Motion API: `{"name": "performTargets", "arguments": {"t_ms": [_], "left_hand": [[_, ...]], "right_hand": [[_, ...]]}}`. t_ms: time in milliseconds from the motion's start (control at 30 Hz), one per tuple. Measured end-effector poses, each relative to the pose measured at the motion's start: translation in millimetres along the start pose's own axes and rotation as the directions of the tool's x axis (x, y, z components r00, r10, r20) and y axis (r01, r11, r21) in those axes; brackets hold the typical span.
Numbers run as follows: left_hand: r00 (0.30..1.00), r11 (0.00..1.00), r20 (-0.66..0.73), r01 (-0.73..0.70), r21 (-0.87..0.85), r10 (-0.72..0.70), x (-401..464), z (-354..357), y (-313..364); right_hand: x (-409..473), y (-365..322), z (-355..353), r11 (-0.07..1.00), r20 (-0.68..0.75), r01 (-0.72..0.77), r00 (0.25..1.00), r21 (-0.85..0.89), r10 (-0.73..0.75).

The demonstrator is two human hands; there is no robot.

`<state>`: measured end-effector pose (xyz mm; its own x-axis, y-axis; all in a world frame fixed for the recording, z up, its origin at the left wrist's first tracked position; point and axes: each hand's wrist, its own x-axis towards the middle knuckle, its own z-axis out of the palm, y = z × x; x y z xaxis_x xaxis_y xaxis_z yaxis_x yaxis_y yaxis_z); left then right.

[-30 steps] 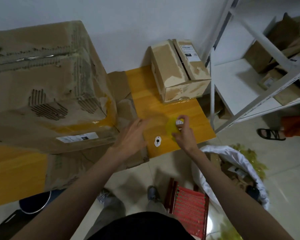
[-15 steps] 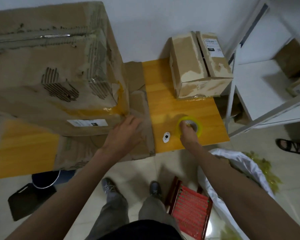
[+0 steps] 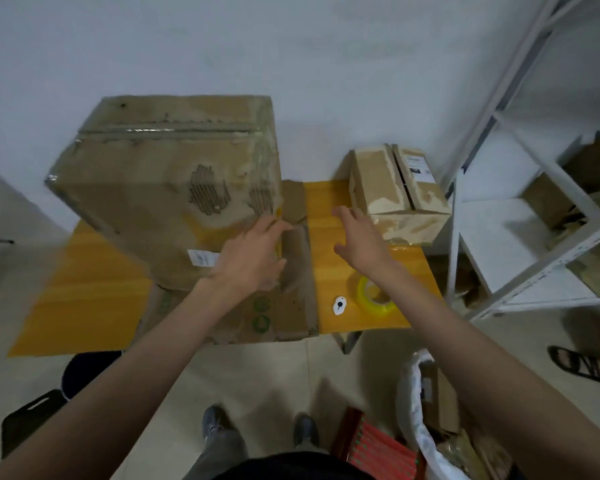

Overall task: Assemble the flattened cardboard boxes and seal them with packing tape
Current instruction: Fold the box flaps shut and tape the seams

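A large worn cardboard box [image 3: 167, 188] stands on the yellow table [image 3: 84, 292], on top of flattened cardboard [image 3: 284, 306]. My left hand [image 3: 253, 258] rests with straight fingers against the big box's lower right corner. My right hand [image 3: 357, 233] hovers open over the table, between the big box and a small taped box [image 3: 395, 192]. A roll of yellow packing tape [image 3: 374, 296] lies flat on the table under my right forearm, beside a small white tag [image 3: 339, 305].
A white metal shelf [image 3: 534, 216] with cardboard pieces stands at the right. On the floor are a white bag of scraps [image 3: 416, 403], a red crate [image 3: 378, 448], a sandal [image 3: 579, 365] and a dark object [image 3: 32, 417] at the left. The wall is right behind the table.
My right hand let go of the tape roll on the table and moved forward, open. My left hand slid up to the big box's corner. The view pulled back and tilted up.
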<state>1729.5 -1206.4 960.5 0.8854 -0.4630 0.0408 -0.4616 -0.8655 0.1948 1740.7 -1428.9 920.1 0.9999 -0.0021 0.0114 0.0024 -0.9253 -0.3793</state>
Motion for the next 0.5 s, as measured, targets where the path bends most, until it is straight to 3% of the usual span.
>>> {"name": "performTargets", "arguments": {"t_ms": [267, 367, 500], "left_hand": [[0.954, 0.995, -0.288, -0.068, 0.072, 0.086, -9, -71, -40], [0.958, 0.993, -0.277, -0.05, 0.107, 0.078, 6, -81, -62], [0.983, 0.986, -0.17, -0.042, 0.16, 0.069, 29, -78, -76]], "right_hand": [[17, -88, -52, 0.975, -0.226, 0.217, 0.948, -0.046, -0.222], [22, -112, -57, 0.966, -0.235, 0.252, 0.937, -0.064, -0.26], [33, -139, -56, 0.952, -0.128, 0.282, 0.947, -0.116, -0.296]]}}
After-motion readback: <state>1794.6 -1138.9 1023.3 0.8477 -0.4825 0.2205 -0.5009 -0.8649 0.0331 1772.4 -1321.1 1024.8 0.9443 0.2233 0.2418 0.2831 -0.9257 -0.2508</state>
